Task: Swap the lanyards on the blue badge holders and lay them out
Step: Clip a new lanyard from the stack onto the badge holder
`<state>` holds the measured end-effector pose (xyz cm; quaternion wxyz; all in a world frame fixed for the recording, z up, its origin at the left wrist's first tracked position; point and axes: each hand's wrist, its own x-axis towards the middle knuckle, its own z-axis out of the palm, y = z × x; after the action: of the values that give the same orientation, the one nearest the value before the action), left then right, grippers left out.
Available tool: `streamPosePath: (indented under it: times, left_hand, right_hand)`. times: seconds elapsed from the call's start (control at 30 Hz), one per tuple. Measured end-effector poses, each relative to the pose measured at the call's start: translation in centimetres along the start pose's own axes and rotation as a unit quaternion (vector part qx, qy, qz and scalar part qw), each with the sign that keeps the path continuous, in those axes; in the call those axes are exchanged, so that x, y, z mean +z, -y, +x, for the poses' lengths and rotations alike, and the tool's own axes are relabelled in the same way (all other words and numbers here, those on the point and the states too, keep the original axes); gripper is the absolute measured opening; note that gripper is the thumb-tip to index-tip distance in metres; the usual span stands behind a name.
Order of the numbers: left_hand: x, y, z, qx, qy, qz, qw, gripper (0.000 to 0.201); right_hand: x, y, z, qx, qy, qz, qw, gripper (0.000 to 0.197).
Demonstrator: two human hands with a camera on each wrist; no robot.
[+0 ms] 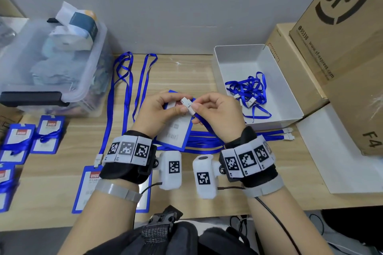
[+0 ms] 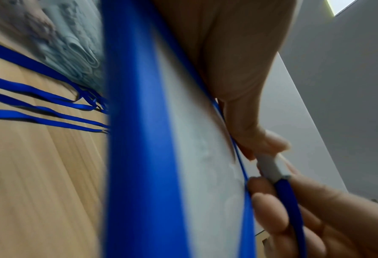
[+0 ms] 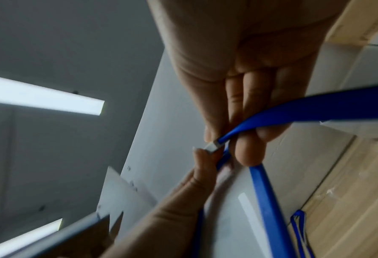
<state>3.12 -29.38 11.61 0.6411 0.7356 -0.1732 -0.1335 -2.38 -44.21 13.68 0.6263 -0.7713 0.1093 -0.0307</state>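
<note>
A blue badge holder (image 1: 173,131) with a white card is lifted above the wooden table, tilted. My left hand (image 1: 176,106) grips its top end, thumb on the front. My right hand (image 1: 196,109) pinches the white plastic clip (image 1: 187,105) of a blue lanyard (image 1: 207,128) right at the holder's top edge. The strap trails down to the table under my right wrist. In the left wrist view the holder (image 2: 144,139) fills the middle and the clip (image 2: 269,167) sits between both hands' fingertips. The right wrist view shows the clip (image 3: 212,146) and strap (image 3: 316,108).
A badge holder (image 1: 87,188) with its lanyard (image 1: 124,93) laid straight lies front left. Holders wrapped in lanyards (image 1: 33,136) lie far left. A clear bin (image 1: 51,68), a white tray (image 1: 228,54) with tangled lanyards (image 1: 248,91), and cardboard boxes (image 1: 342,37) line the back and right.
</note>
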Motion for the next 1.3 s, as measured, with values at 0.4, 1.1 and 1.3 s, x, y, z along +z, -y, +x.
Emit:
streamPosePath:
  times: [0.4,1.1,1.3]
  left_hand:
    - [-0.8,-0.3,0.5,-0.008,0.045,0.051,0.998,0.025]
    - [-0.9,-0.7,0.3,-0.018,0.057,0.04,0.997,0.017]
    - [-0.9,-0.7,0.3,-0.023,0.062,0.035,0.997,0.019]
  right_hand:
    - [-0.4,0.2,1.4,-0.245,0.002,-0.355,0.902,0.021]
    - [-0.4,-0.7,1.9,-0.296,0.028,-0.297,0.907,0.034]
    - [-0.5,-0.8,2.0,-0.294,0.036,-0.276,0.914,0.02]
